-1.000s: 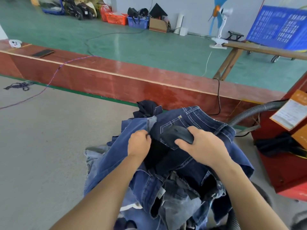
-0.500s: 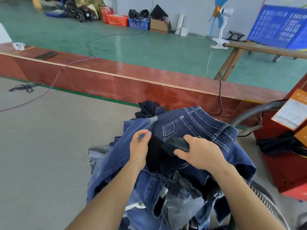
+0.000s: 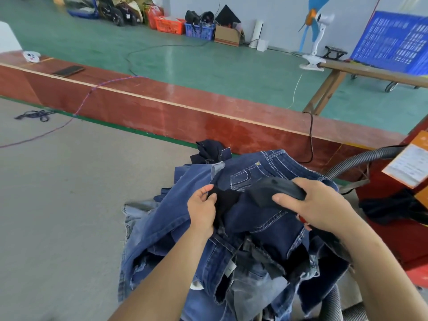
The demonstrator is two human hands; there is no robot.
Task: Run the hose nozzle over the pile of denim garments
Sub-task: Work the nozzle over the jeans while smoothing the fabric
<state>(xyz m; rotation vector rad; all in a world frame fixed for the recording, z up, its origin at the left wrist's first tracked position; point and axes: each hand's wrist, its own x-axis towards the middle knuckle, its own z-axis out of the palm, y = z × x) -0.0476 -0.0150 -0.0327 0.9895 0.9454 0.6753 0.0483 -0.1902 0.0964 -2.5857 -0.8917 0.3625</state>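
Observation:
A pile of blue denim garments [image 3: 254, 228] lies heaped on the grey work surface [image 3: 58, 205] right in front of me. My right hand [image 3: 317, 205] grips the black hose nozzle [image 3: 275, 191], whose head lies on the dark jeans at the top of the pile, just below a stitched pocket. My left hand [image 3: 202, 208] pinches a fold of denim at the edge of a dark opening beside the nozzle. The grey ribbed hose [image 3: 352, 162] curves off to the right and shows again at the lower right.
A red wooden ledge [image 3: 185, 112] runs across behind the pile, with a phone [image 3: 68, 71] on it and cables hanging over it. A red machine [image 3: 407, 228] with an orange label stands close on the right. Beyond lie green floor, crates, a fan and a wooden bench.
The nozzle has slid toward me and rightward, uncovering the stitched pocket it lay over. My left hand has loosened from a fist into a pinch on the denim fold.

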